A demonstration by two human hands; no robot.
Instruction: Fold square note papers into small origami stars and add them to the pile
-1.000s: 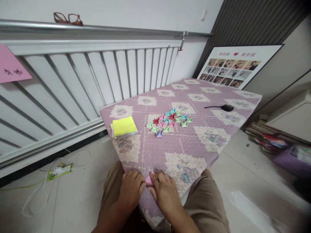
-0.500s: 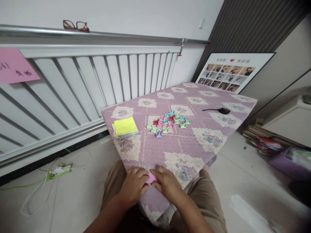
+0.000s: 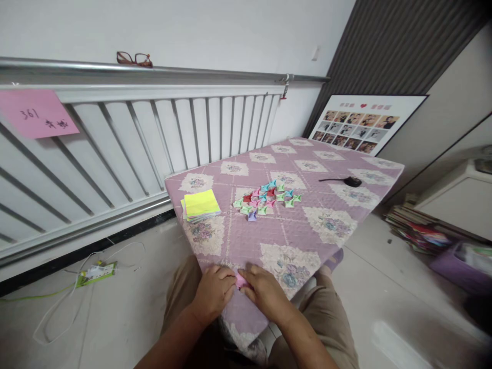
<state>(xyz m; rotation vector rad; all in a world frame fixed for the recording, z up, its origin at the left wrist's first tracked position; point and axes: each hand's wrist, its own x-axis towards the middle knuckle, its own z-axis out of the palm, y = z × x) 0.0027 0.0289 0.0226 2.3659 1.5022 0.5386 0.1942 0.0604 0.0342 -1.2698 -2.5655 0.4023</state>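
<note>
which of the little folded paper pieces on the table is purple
The one at the near edge of the cluster; the others are green, blue, pink or red.

in front of you a white radiator (image 3: 202, 128) runs along the pale wall (image 3: 238, 36), with a metal pipe (image 3: 215, 73) above it. to your right, dark ribbed panelling (image 3: 384, 51) rises behind a photo board (image 3: 365, 125). a purple floral cloth (image 3: 261, 241) covers the table. the floor (image 3: 126, 307) is light tile, catching a bright reflection (image 3: 400, 341) at near right. a white cabinet (image 3: 453, 197) stands at the right, a purple bin (image 3: 457, 269) nearer you.
</note>
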